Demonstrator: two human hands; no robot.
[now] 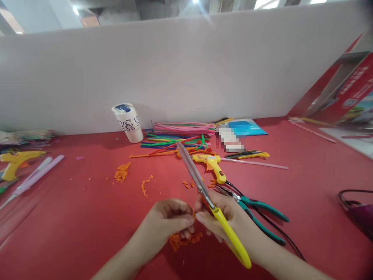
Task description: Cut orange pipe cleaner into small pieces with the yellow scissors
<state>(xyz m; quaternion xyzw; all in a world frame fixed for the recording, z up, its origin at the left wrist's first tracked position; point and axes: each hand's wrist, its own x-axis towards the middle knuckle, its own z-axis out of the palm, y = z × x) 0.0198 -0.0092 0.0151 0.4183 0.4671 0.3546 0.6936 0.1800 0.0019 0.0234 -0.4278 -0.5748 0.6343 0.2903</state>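
Observation:
My right hand (224, 214) is closed round a pair of scissors (230, 235) with yellow handles, their long blades pointing up and away to the left. The thumb and fingertips of that hand are also pressed together near my left hand (169, 219). My left fingers are closed in a pinch; a trace of orange shows between the hands, too small to name. Below the fingertips, cut orange bits (177, 243) lie on the red tabletop (110, 221). A heap of finer orange scraps (122, 172) lies farther off to the left.
Beyond my hands are a yellow glue gun (214, 165), green-handled pliers (247, 206) and a utility knife (247, 154). Bundled pipe cleaners (183, 129) and a white tumbler (128, 122) stand near the pale partition (175, 70). Another yellow glue gun (14, 163) lies left.

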